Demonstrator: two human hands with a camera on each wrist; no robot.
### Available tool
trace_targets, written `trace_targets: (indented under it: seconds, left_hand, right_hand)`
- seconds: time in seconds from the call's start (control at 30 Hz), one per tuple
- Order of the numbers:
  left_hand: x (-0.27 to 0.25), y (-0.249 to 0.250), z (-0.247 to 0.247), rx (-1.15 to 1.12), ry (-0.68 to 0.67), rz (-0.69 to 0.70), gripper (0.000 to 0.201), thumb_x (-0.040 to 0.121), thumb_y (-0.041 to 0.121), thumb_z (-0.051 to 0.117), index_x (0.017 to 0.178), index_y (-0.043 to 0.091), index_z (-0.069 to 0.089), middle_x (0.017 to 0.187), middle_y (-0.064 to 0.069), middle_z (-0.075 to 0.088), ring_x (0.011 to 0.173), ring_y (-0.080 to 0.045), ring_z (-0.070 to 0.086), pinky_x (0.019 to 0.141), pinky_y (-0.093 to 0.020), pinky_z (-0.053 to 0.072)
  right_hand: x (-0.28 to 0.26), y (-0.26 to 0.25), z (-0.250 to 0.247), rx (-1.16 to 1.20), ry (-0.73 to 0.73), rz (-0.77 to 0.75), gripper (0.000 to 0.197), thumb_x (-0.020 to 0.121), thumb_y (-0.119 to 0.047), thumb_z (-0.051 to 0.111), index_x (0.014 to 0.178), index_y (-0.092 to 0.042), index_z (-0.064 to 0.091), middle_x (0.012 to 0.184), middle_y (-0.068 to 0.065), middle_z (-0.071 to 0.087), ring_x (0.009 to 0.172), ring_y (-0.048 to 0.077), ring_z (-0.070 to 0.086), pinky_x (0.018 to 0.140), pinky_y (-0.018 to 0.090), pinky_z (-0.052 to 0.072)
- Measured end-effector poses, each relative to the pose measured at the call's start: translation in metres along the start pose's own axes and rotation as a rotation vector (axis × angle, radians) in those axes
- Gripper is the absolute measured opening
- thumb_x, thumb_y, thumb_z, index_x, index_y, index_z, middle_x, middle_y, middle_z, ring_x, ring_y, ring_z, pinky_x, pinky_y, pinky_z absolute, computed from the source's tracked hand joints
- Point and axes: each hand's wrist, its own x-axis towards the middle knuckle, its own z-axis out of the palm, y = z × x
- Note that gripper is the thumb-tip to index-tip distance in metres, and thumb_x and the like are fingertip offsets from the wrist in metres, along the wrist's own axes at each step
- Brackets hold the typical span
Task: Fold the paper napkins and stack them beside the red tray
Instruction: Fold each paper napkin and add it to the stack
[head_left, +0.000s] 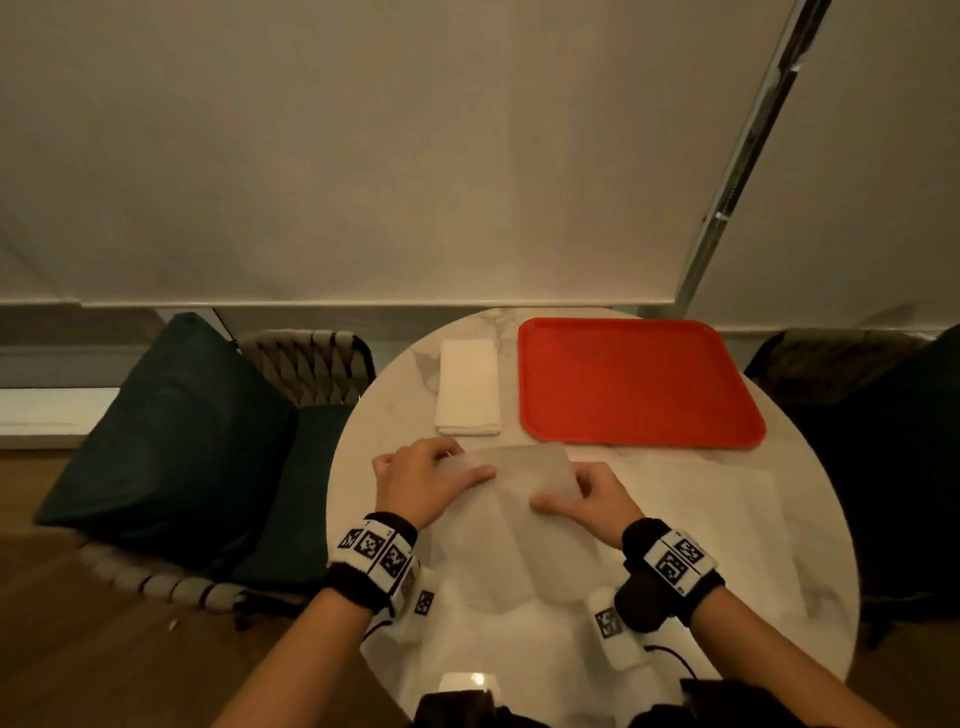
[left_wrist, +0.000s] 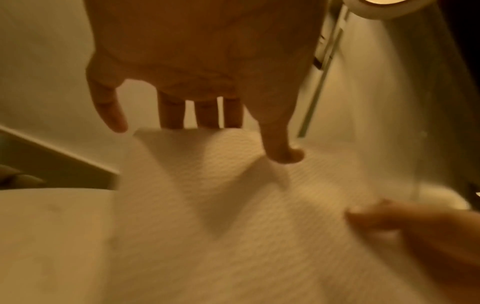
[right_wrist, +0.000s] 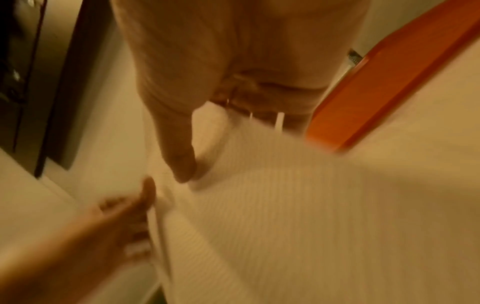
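Observation:
A white paper napkin (head_left: 519, 499) hangs above the round table, held at its top edge between both hands and blurred. My left hand (head_left: 431, 478) pinches its left side, thumb in front and fingers behind, as the left wrist view shows (left_wrist: 244, 142). My right hand (head_left: 587, 499) pinches the right side in the same way (right_wrist: 223, 139). The red tray (head_left: 639, 384) lies at the table's far right, with nothing on it. A stack of folded napkins (head_left: 467, 387) sits just left of the tray. The napkin's ribbed surface (left_wrist: 233, 195) fills the wrist views (right_wrist: 285, 205).
Flat unfolded napkins (head_left: 701, 519) lie on the marble table (head_left: 374, 415) to the right of my hands and below the tray. A chair with dark green cushions (head_left: 171, 431) stands at the left, another dark chair (head_left: 883, 441) at the right. A pale blind hangs behind.

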Motion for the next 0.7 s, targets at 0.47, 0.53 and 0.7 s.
trace_targets:
  seconds: [0.47,0.53,0.7]
  left_hand:
    - [0.03,0.031,-0.008,-1.045,-0.062,-0.045,0.007,0.086,0.014,0.071,0.089,0.008,0.072,0.088,-0.007,0.076,0.082,-0.021,0.072,0.071,-0.027,0.057]
    - [0.034,0.034,-0.008,-1.025,0.0,-0.002,0.007,0.087,0.015,0.069,0.092,0.012,0.072,0.089,-0.004,0.076,0.084,-0.021,0.072,0.071,-0.028,0.058]
    - [0.029,0.047,-0.007,-0.829,0.091,0.234,0.011,0.089,0.018,0.067,0.099,0.013,0.067,0.096,0.007,0.072,0.084,-0.008,0.07,0.074,-0.027,0.058]
  right_hand:
    - [0.051,-0.071,-0.044,0.248,0.329,-0.1,0.027,0.082,-0.033,0.072,0.104,-0.02,0.065,0.105,0.002,0.071,0.098,0.022,0.068,0.087,0.042,0.054]
    - [0.053,-0.074,-0.042,0.261,0.381,-0.105,0.023,0.082,-0.028,0.073,0.103,-0.019,0.065,0.105,0.003,0.07,0.099,0.023,0.067,0.087,0.04,0.054]
    - [0.048,-0.084,-0.019,0.253,0.387,-0.182,0.021,0.083,-0.024,0.072,0.102,-0.016,0.067,0.101,0.002,0.072,0.093,0.019,0.069,0.084,0.039,0.057]
